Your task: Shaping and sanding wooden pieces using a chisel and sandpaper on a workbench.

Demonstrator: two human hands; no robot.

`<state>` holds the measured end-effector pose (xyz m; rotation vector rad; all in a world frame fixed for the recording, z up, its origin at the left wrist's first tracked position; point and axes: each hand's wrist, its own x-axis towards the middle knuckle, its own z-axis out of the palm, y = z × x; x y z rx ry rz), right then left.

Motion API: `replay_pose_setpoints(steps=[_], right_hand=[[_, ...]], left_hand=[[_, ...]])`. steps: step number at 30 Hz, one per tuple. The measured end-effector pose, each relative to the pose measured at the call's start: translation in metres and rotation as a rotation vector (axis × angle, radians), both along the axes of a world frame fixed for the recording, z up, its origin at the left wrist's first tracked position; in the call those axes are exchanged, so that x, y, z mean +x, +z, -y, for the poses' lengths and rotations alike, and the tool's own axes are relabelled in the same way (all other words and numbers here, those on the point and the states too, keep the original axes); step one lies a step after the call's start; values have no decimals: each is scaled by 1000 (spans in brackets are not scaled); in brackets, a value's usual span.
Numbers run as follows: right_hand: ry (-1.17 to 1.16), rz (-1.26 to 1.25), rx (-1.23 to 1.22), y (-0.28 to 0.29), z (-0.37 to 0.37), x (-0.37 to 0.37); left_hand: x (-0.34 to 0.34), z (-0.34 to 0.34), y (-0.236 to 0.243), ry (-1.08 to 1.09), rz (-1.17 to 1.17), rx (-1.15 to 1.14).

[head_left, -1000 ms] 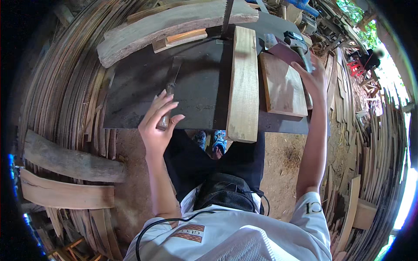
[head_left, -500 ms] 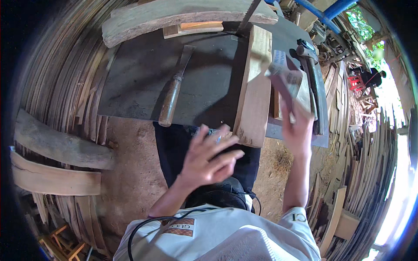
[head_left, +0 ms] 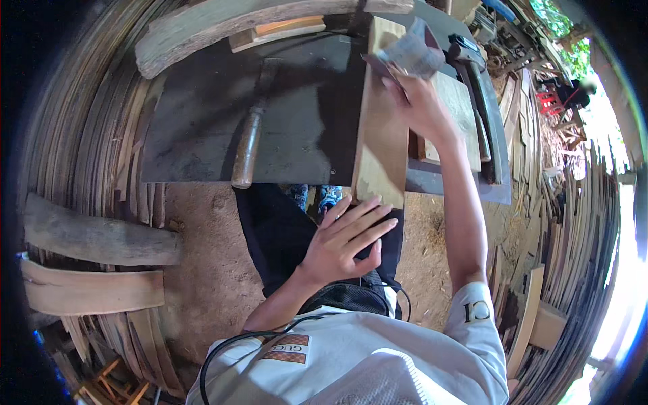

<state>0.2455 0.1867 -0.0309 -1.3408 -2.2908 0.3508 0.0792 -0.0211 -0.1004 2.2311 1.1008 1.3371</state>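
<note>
Stacked strips of weathered brown wood (head_left: 88, 121) line both sides of the workshop, around a dark grey, flat-topped bench (head_left: 196, 121). Right of the bench's middle lies a long, pale, squared timber block (head_left: 381, 138), its lower end jutting past the near edge toward the person. Over its far half, the person's right hand (head_left: 422, 111) grasps a thin, creased sandpaper sheet (head_left: 420, 55), grey on its printed back, reddish brown elsewhere; whether it touches the wood I can't tell. The left hand (head_left: 341, 246) is empty, fingers loosely spread at the block's near end, perhaps resting on it. Left of centre, a brown wooden-handled chisel (head_left: 248, 142) lies with its handle reaching the near edge.

I judge the sheet light and bendy, gritty on one face, likely to tear along its creases; a pinch between thumb and fingers should suit it. The block looks heavy and stiff, dry rather than slippery, best held by its long sides. Print on the sheet is too blurred to read from where I stand. Dark lettering marks the white shirt (head_left: 398, 364) at the sleeve, with more on its brown patterned chest patch (head_left: 287, 349).
</note>
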Motion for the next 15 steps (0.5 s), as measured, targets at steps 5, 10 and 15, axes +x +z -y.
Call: replay_pose_setpoints(steps=[5, 10, 15], right_hand=[[117, 41, -50, -1, 110, 0], [75, -13, 56, 6, 90, 0], [15, 98, 177, -8, -20, 6]], left_hand=[[3, 4, -10, -33, 6, -29], [2, 0, -8, -89, 13, -25], [-1, -4, -5, -20, -16, -13]])
